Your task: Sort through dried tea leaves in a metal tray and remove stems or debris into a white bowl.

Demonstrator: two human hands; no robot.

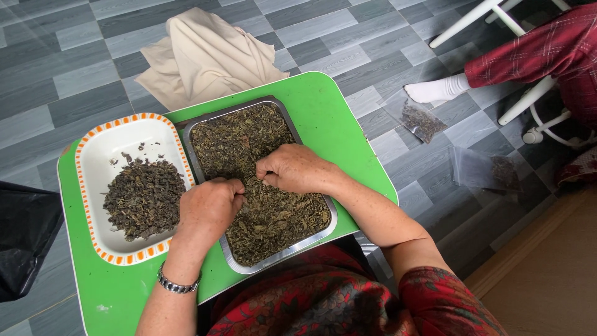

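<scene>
A metal tray [283, 254] full of dried green-brown tea leaves [236, 140] sits on a small green table [317, 102]. Both my hands rest in the leaves at the tray's middle. My left hand [208, 208], with a metal bracelet at the wrist, is curled with its fingertips pinching in the leaves. My right hand [295, 168] is also curled, fingertips down in the leaves, close beside the left. To the left stands a white dish with an orange-dashed rim [93, 140] holding a pile of darker leaves [143, 198].
A beige cloth [205, 56] lies on the grey tiled floor beyond the table. Two clear bags of leaves [423, 120] lie on the floor at right, near another person's white-socked foot [435, 90] and white chair legs. A black bag [25, 233] sits at left.
</scene>
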